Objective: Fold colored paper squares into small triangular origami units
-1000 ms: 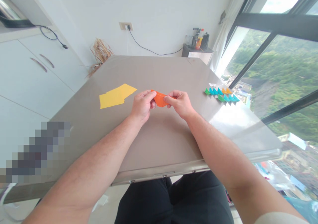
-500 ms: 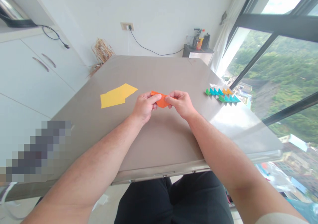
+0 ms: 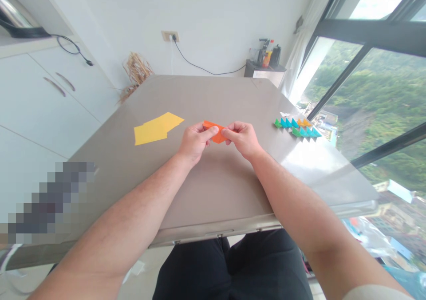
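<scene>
A small piece of folded orange paper (image 3: 218, 137) is held above the middle of the table. My left hand (image 3: 195, 141) pinches its left part, the thumb lying across the front. On the other side my right hand (image 3: 244, 139) grips the right end between thumb and fingers. Both thumbs come close together over the paper, and the fingers behind it are partly hidden. Left of my hands, yellow paper sheets (image 3: 155, 129) lie overlapping on the table. Two rows of small folded paper boats (image 3: 293, 123) in green, blue and orange stand at the right.
The grey-brown table (image 3: 213, 189) has its front edge just before my lap. Beyond its right side is a large window (image 3: 382, 91). A small cabinet (image 3: 266, 71) with bottles stands behind the far right corner; dried stalks (image 3: 135, 73) are at the far left.
My left thumb has slid slightly to the right across the orange paper, nearer the right thumb. Both hands keep their hold, and the other things stay in place.
</scene>
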Tool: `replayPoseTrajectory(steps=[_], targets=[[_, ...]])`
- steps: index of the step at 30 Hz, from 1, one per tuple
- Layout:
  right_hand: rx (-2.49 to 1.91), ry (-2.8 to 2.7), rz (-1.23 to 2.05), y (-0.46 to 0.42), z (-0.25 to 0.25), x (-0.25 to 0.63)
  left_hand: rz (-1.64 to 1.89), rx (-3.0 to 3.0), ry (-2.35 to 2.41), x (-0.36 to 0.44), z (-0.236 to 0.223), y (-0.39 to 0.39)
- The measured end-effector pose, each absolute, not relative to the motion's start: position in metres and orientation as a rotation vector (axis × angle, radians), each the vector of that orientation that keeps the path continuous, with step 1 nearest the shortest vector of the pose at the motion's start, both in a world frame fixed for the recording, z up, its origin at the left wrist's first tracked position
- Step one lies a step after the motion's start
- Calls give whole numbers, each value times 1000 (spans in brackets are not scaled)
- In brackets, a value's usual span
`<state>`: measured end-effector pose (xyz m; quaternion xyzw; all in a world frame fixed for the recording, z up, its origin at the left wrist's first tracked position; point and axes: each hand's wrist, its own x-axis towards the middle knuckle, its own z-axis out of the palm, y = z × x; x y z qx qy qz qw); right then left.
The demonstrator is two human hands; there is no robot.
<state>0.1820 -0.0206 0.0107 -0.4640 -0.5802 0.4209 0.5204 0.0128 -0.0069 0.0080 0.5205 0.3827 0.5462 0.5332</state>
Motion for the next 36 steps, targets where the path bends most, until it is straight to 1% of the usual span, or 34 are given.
replayPoseTrajectory(steps=[8, 13, 22, 27, 30, 32, 36], targets=[[-1076, -1463, 1053, -23, 11, 179, 1288, 1310, 960, 17, 6, -9], [-991, -1456, 1077, -21, 10, 178, 1290, 1277, 889, 18, 7, -11], [-1150, -1402, 1045, -18, 8, 186, 1415, 1180, 1033, 9, 11, -5], [-1062, -1388, 1161, -18, 11, 189, 1442, 1159, 1030, 4, 10, -2], [-1055, -1386, 1174, -15, 10, 191, 1411, 1179, 985, 3, 8, 0], [-1114, -1355, 1125, -13, 8, 191, 1399, 1206, 992, 3, 6, 1], [-1322, -1264, 769, -15, 6, 184, 1503, 1385, 1267, 4, 3, 0]])
